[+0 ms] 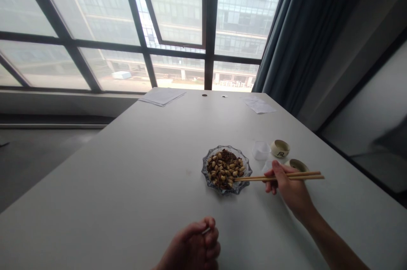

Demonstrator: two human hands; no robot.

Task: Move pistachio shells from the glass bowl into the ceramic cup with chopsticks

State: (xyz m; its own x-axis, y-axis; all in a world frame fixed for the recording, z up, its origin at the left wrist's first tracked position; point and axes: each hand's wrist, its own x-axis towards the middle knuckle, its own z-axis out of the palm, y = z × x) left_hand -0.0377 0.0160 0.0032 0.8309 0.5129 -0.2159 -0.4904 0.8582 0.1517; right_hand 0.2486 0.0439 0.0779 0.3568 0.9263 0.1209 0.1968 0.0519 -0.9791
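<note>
My right hand (290, 187) is closed around a pair of wooden chopsticks (259, 178), which lie nearly level and point left. Their tips reach over the rim of a scalloped glass bowl (205, 176), at the right side of the pistachios (225, 174) in it. Small dark brown pieces (226, 156) are mixed among the nuts, mostly toward the back. My left hand (197, 244) rests low in front of the bowl, its fingers curled in loosely with nothing seen in them. Whether the chopsticks grip a nut is too small to tell.
Right of the bowl stand a clear plastic cup (261, 150) and a cream cup with a dark mark (280, 148). Another cup (297, 165) and clear container are partly behind my right hand. Paper sheets (163, 96) and a crumpled sheet (259, 105) lie at the white table's (143, 168) far end.
</note>
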